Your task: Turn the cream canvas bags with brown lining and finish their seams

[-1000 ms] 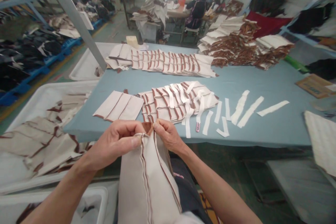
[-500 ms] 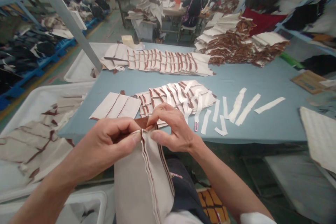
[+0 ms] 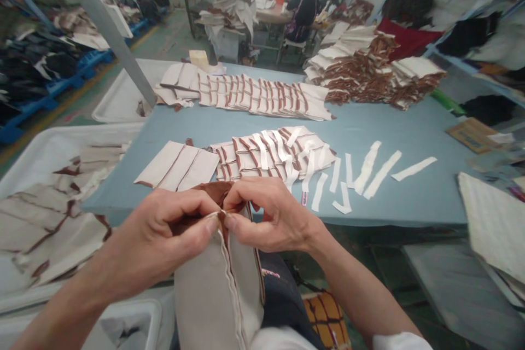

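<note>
A cream fabric piece with a brown inner side (image 3: pixel 205 284) hangs over my lap, its long seam running down the front. My left hand (image 3: pixel 172 229) pinches its top edge just left of the seam. On the other side of the seam, my right hand (image 3: pixel 274 216) grips the same edge between thumb and fingers. Both sets of fingertips nearly meet at the seam. Beyond them on the blue table lie a flat cream panel (image 3: pixel 180 164), a fanned row of cream and brown pieces (image 3: pixel 250 161) and loose white strips (image 3: pixel 381 175).
A second row of pieces (image 3: pixel 262 95) lies farther back, beside a tall stack of cream and brown fabric (image 3: pixel 369 71). White bins (image 3: pixel 45 139) with fabric stand at the left, near a slanted metal post (image 3: pixel 106 27). A person (image 3: pixel 303 13) sits in the background.
My right hand has moved slightly left and down, its fingertips closer to the seam. The fabric's top opens wider, showing more brown inside. The view has shifted a little.
</note>
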`<state>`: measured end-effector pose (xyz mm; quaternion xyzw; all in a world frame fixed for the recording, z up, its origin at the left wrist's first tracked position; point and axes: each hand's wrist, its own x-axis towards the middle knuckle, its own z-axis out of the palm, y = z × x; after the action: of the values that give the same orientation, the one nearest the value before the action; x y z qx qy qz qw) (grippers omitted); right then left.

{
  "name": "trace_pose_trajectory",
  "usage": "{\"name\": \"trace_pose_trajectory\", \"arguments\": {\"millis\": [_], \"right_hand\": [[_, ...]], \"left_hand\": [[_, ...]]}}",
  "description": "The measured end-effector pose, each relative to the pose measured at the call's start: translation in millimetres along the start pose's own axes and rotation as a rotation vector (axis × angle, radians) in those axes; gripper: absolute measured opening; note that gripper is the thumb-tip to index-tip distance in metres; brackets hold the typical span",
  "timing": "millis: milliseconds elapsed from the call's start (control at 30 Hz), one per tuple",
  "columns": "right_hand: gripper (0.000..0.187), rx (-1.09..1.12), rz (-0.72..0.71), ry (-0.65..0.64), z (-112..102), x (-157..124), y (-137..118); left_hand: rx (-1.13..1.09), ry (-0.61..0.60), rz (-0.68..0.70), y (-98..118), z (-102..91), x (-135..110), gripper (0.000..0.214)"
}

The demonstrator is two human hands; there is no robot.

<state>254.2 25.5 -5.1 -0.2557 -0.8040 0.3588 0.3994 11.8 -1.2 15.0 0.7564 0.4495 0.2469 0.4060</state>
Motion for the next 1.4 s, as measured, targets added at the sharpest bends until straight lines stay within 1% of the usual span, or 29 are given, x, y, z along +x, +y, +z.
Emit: {"name": "trace_pose_trajectory", "arguments": {"millis": [67, 133, 267, 367, 467, 533, 633, 700, 767, 867, 1000, 1100, 1167, 1267, 1400], "right_hand": [[0.011, 0.018, 0.025, 0.003, 2.0, 2.9, -2.0], [0.012, 0.057, 0.034, 0.007, 4.1, 5.3, -2.5], [0.012, 0.059, 0.032, 0.010, 7.2, 7.8, 0.2], [0.011, 0.011, 0.029, 0.018, 7.5, 7.6, 2.6], [0.012, 0.005, 0.006, 0.006, 5.2, 6.5, 3.3], [0.013, -0.006, 0.005, -0.020, 2.8, 5.9, 3.5], [0.016, -0.021, 0.003, -0.055, 0.3, 6.0, 4.2], [0.016, 0.008, -0.009, -0.061, 0.0, 6.6, 4.9], [0.014, 0.049, -0.009, -0.061, 0.5, 7.1, 5.3], [0.014, 0.070, 0.032, -0.071, 0.7, 7.3, 4.8], [0.014, 0.096, 0.093, -0.092, -1.7, 6.8, 1.8], [0.013, 0.124, 0.130, -0.070, -2.8, 5.9, -2.9], [0.017, 0.072, 0.184, -0.050, -1.3, 5.8, -6.9], [0.017, -0.086, 0.268, -0.031, 3.6, 8.1, -13.1], [0.021, -0.286, 0.299, 0.032, 8.2, 16.2, -18.4]], "left_hand": [[-0.071, -0.004, 0.016, -0.8, -3.4, 1.0, 0.036], [-0.155, -0.018, 0.013, 2.8, -6.8, 3.8, 0.033], [-0.254, -0.069, -0.093, 11.5, -10.5, 11.6, 0.033], [-0.263, -0.108, -0.137, 9.6, -11.6, 13.8, 0.036], [-0.242, -0.147, -0.111, 4.2, -16.0, 12.8, 0.037], [-0.180, -0.176, -0.088, 2.5, -21.2, 12.8, 0.037], [-0.092, -0.198, -0.052, 3.9, -28.3, 16.0, 0.037], [-0.077, -0.197, -0.031, 7.0, -30.1, 19.4, 0.037], [-0.096, -0.176, -0.036, 10.7, -28.8, 22.8, 0.035], [-0.145, -0.138, -0.050, 15.6, -23.3, 26.8, 0.034], [-0.146, -0.137, 0.008, 17.1, -17.1, 27.5, 0.040], [-0.129, -0.060, 0.024, 16.0, -14.0, 24.0, 0.041], [-0.151, 0.002, 0.018, 15.4, -10.6, 21.8, 0.041], [-0.252, 0.090, -0.036, 14.4, -1.8, 21.7, 0.037], [-0.404, 0.231, -0.106, 13.2, 16.2, 29.0, 0.035]]}}
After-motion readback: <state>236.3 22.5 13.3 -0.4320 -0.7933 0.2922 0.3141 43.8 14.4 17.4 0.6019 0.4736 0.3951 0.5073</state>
